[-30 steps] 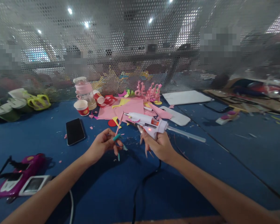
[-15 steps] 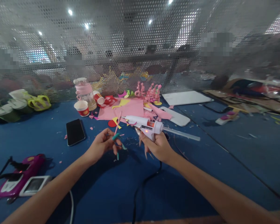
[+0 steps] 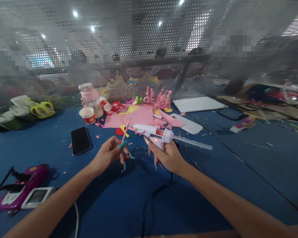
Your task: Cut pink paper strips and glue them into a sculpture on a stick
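Between thumb and fingers, my left hand [image 3: 113,151] pinches a thin pink strip [image 3: 125,130], which stands nearly upright. My right hand [image 3: 167,153] is wrapped round the handle of a white glue gun [image 3: 154,133], whose small light glows orange. The gun's metal nozzle points left and is at or very near the strip; I cannot tell if they touch. A clear glue stick [image 3: 192,142] sticks out of its back end. Beyond the hands lies a pink sheet [image 3: 139,115] with yellow scraps on it, and pink star-topped pieces [image 3: 161,97] stand behind.
A black phone [image 3: 80,140], a paper cup [image 3: 87,115] and a pink-lidded bottle [image 3: 89,97] are at left. A purple power strip [image 3: 31,180] lies near left. A black cable [image 3: 151,198] runs toward me. A white tray [image 3: 188,124] and a mesh screen [image 3: 129,39] lie beyond.
Almost nothing differs. Both hands keep their grips, with the glue gun's nozzle still by the pink strip; the view has shifted very slightly.
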Motion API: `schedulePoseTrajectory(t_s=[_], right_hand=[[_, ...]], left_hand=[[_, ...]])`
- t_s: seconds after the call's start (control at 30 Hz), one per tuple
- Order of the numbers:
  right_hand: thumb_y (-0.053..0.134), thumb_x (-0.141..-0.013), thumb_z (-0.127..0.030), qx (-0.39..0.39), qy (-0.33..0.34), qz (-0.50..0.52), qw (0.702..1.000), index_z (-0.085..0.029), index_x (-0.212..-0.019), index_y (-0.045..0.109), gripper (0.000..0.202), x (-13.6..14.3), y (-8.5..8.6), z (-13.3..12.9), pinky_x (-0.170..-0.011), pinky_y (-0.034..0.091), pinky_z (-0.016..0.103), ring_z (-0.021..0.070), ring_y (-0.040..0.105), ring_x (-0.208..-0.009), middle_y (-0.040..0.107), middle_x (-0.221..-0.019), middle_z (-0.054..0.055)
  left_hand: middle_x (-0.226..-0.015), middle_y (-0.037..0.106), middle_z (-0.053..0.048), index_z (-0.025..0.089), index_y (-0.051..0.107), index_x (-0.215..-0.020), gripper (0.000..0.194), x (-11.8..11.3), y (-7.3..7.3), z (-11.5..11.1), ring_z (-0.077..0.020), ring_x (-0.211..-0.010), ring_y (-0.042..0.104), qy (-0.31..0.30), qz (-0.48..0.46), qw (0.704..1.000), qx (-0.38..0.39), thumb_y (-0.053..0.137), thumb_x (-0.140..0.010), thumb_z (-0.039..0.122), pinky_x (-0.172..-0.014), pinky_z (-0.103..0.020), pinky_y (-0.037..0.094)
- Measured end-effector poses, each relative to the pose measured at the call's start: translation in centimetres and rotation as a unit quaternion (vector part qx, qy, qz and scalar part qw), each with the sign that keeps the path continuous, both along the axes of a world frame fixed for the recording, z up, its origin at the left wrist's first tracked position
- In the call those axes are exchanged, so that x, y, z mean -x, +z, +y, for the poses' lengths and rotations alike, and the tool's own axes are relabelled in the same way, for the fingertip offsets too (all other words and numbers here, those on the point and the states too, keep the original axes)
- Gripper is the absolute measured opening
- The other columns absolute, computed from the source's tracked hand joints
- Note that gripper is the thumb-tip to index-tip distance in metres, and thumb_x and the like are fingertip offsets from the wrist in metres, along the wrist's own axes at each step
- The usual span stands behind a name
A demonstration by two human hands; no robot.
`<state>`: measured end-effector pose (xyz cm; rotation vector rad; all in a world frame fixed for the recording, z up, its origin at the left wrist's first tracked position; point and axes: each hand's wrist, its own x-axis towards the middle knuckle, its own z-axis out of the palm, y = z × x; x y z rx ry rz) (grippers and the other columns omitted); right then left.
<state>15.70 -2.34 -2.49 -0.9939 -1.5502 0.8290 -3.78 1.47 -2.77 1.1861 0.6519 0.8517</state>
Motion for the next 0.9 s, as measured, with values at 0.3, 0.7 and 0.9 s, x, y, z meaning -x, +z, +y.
schedulePoseTrajectory(t_s=[0.3, 0.7, 0.9], right_hand=[[0.049, -0.077, -0.035, -0.007, -0.031, -0.004, 0.999, -0.018, -0.065, 0.054, 0.021, -0.1, -0.2, 0.2, -0.031, 0.038, 0.018, 0.0079, 0.044, -0.036, 0.045, -0.043, -0.004], [0.038, -0.080, -0.031, -0.065, -0.075, -0.130, 0.987, -0.016, -0.078, 0.050, 0.019, -0.5, -1.0, 0.1, -0.049, 0.046, 0.026, 0.0139, 0.053, -0.052, 0.052, -0.063, 0.003], [0.037, -0.082, -0.020, -0.076, -0.116, -0.420, 0.897, -0.011, -0.101, 0.041, 0.022, 3.1, -1.5, 0.5, -0.056, 0.046, 0.031, 0.0204, 0.057, -0.071, 0.048, -0.096, 0.015]], left_hand=[[-0.063, 0.066, 0.003, 0.017, 0.039, -0.072, 0.030, 0.0, 0.0, 0.0, -0.0070, -0.038, 0.056, -0.008, 0.005, 1.000, 0.006, 0.066, -0.066, 0.030, -0.062, -0.029, 0.052], [-0.061, 0.065, 0.002, 0.017, 0.041, -0.073, 0.019, 0.5, 0.9, 1.2, -0.0087, -0.042, 0.058, 0.170, 0.026, 0.983, -0.068, 0.060, -0.071, 0.021, -0.054, -0.025, 0.051], [-0.061, 0.062, 0.004, 0.018, 0.043, -0.075, 0.010, 2.7, 2.5, 3.3, -0.0058, -0.042, 0.056, 0.416, -0.035, 0.896, -0.151, 0.048, -0.076, 0.009, -0.054, -0.021, 0.050]])
